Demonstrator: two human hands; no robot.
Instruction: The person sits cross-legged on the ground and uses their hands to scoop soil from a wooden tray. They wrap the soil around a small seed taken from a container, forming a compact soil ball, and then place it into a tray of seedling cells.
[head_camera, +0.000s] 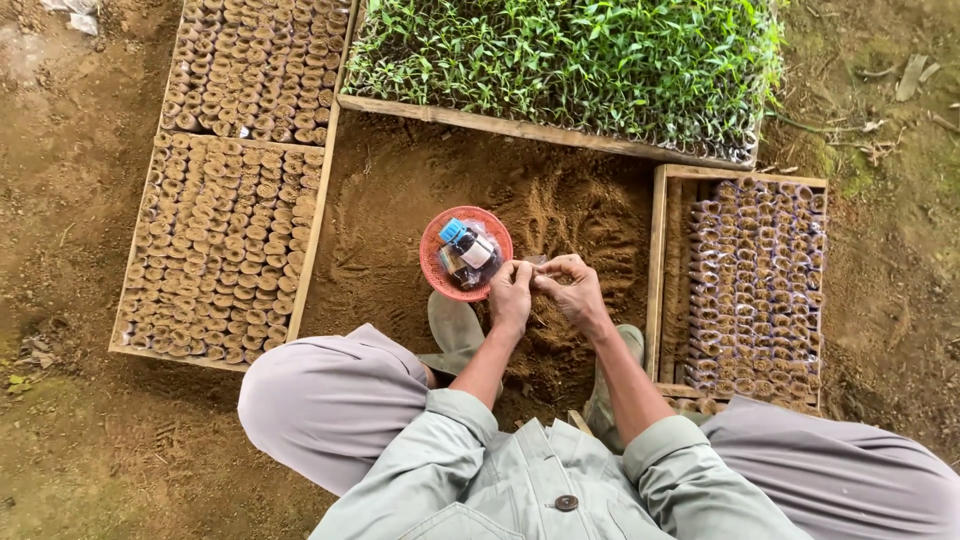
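My left hand (511, 291) and my right hand (572, 290) meet over loose brown soil (560, 215), fingertips pinched together on a small clear plastic sleeve (532, 270) held between them. Just left of my hands sits a small red mesh basket (437, 262) holding little bottles, one with a blue cap (453, 231). I am squatting, knees spread, with my boots (452, 325) on the soil below my hands.
A wooden tray of small soil-filled sleeves (225, 245) lies at left, another (260, 65) behind it. A tray of green seedlings (570, 60) stands at the back. A partly filled wooden tray (755, 285) sits at right. Bare ground surrounds them.
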